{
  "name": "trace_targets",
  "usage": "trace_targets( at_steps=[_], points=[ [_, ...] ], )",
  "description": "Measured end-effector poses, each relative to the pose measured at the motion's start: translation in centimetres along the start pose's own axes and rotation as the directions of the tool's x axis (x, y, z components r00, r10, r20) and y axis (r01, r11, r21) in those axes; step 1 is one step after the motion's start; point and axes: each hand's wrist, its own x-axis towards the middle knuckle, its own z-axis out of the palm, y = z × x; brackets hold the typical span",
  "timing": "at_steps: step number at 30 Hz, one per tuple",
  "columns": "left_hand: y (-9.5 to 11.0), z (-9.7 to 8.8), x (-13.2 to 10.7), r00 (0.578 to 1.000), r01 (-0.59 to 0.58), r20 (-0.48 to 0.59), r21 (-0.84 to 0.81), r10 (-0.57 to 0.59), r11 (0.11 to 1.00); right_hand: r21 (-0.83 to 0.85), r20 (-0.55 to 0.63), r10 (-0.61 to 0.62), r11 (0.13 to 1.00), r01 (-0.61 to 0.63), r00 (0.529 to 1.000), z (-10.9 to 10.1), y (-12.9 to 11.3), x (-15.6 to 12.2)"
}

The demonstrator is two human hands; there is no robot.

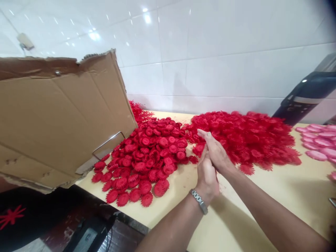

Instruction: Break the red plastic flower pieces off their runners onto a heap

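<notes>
Above the pale yellow table [183, 210], my left hand [207, 171] and my right hand [216, 151] are pressed palm to palm. Their fingers are straight and closed together, and whatever may lie between the palms is hidden. A metal-band watch circles my left wrist. Just left of the hands is a heap of small red round pieces [141, 164] with toothed rims, many of them cupped. Behind and to the right of them spreads a heap of flatter red fringed pieces [252, 136], and my right hand is close to its near edge.
A large cardboard sheet [65, 115] stands at the left, a bent wire [107, 141] by its lower corner. Pink round pieces [319, 143] lie at the far right. A dark device [301, 98] leans near the tiled wall [223, 77]. More red fringed pieces [140, 112] show behind the cardboard.
</notes>
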Motion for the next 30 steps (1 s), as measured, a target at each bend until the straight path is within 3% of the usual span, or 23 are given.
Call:
trace_targets(
  at_steps=[4,7,9,12,15,17,19,23,27,30],
  points=[
    [1.0,-0.5,0.8,0.994,0.091,-0.051,-0.124,-0.098,0.988,-0.010,0.108,0.053,0.999,-0.053,0.993,2.2,0.9,-2.3],
    [2.5,-1.3,2.2,0.980,0.137,-0.129,-0.099,-0.149,0.986,0.002,0.144,-0.017,1.000,0.017,0.989,3.2,1.4,-5.6],
    [3.2,-1.5,2.7,0.975,0.153,-0.149,-0.086,-0.165,0.984,-0.002,0.142,-0.068,0.998,0.069,0.988,3.2,1.5,-6.4],
    [2.6,-0.9,2.1,0.991,0.128,-0.019,-0.073,-0.129,0.989,-0.013,0.071,0.047,0.999,-0.046,0.996,2.4,1.3,-4.0],
    [1.3,-0.2,0.9,0.989,-0.009,0.144,-0.080,0.020,0.997,-0.013,-0.025,0.163,0.986,-0.163,0.986,1.4,1.5,-0.4],
    [1.2,-0.3,0.7,0.988,-0.023,0.153,-0.061,0.032,0.998,-0.003,-0.067,0.190,0.982,-0.191,0.979,1.4,1.7,-0.3],
    [1.9,-0.7,1.2,0.995,0.033,0.098,-0.036,-0.030,0.999,0.011,-0.034,0.184,0.983,-0.183,0.982,2.1,2.0,-2.3],
    [3.2,-1.6,2.3,0.988,0.139,-0.062,-0.038,-0.142,0.990,0.018,0.068,0.010,1.000,-0.011,0.998,3.4,2.4,-5.5],
    [1.9,-1.3,1.5,0.990,0.082,0.118,-0.074,-0.073,0.994,-0.017,-0.036,0.070,0.997,-0.070,0.997,2.4,3.1,-1.2],
    [1.3,-1.2,1.1,0.988,0.021,0.155,-0.089,-0.007,0.996,0.027,-0.062,0.103,0.994,-0.101,0.993,2.0,3.1,0.4]
  ],
)
